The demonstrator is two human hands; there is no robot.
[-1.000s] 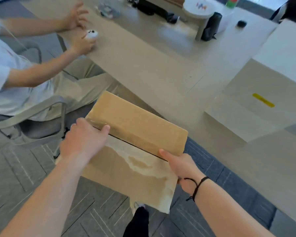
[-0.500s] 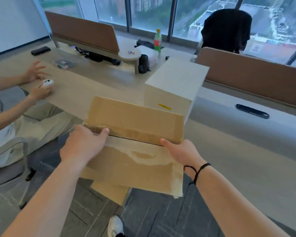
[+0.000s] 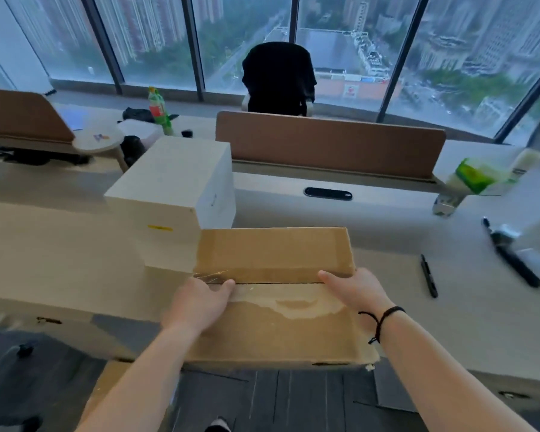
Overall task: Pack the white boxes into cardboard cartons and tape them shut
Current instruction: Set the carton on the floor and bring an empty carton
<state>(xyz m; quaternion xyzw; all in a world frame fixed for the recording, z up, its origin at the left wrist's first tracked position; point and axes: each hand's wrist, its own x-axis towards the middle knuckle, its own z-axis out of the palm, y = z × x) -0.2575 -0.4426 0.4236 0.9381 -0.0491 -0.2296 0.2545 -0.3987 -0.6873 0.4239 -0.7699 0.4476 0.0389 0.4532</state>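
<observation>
A flattened brown cardboard carton (image 3: 275, 254) with old clear tape along its middle seam lies over the front edge of the desk (image 3: 449, 322). My left hand (image 3: 200, 304) grips its left side, thumb on the seam. My right hand (image 3: 353, 294), with a black cord on the wrist, holds the right side, thumb on top. A white box (image 3: 172, 182) with a small yellow sticker stands on the desk just left of and behind the carton. Another piece of cardboard (image 3: 106, 388) hangs below the desk edge by my left forearm.
A black marker (image 3: 429, 275) and a dark tool (image 3: 512, 257) lie on the desk at right. A brown divider panel (image 3: 328, 141) runs along the back, with a black chair (image 3: 278, 76) behind it. A green bottle (image 3: 158, 109) and round stool (image 3: 99, 138) stand at far left.
I have turned right and carried the carton from over the floor onto the desk edge beside the white box. The seated person at left is out of view. Both hands keep their hold.
</observation>
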